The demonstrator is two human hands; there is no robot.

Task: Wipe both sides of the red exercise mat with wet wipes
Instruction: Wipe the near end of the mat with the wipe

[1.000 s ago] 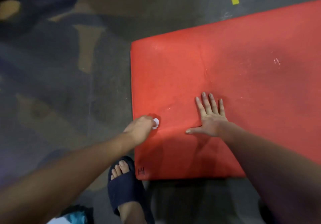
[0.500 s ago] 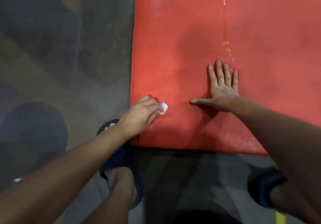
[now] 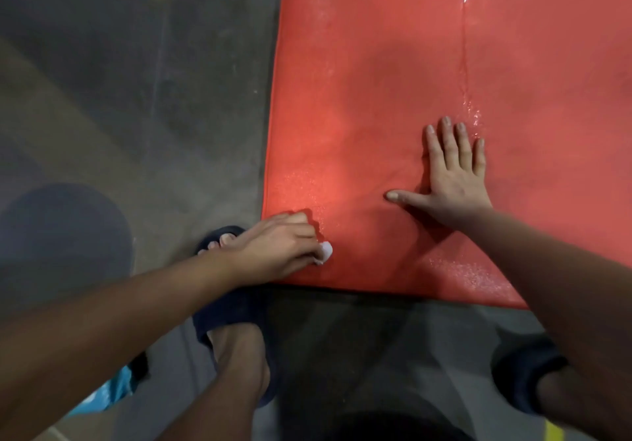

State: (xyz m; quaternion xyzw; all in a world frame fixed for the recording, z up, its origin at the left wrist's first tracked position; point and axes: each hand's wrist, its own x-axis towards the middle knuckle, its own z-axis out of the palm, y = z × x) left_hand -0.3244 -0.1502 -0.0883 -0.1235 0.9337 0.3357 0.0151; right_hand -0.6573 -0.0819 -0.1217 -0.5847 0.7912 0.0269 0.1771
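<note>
Red mat [image 3: 478,64] flat on floor [image 3: 136,98]; foam, soft and floppy I judge, slick where wet. My left hand [image 3: 273,250] grasps wipe [image 3: 325,252] at near corner; right hand [image 3: 451,180] fingers released, pressing flat. Flip by edge.

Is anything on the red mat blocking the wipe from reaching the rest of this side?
Only the right hand, pressed flat on the mat to the right of the wipe that the left hand grips. No other object shows on the visible mat surface.
</note>
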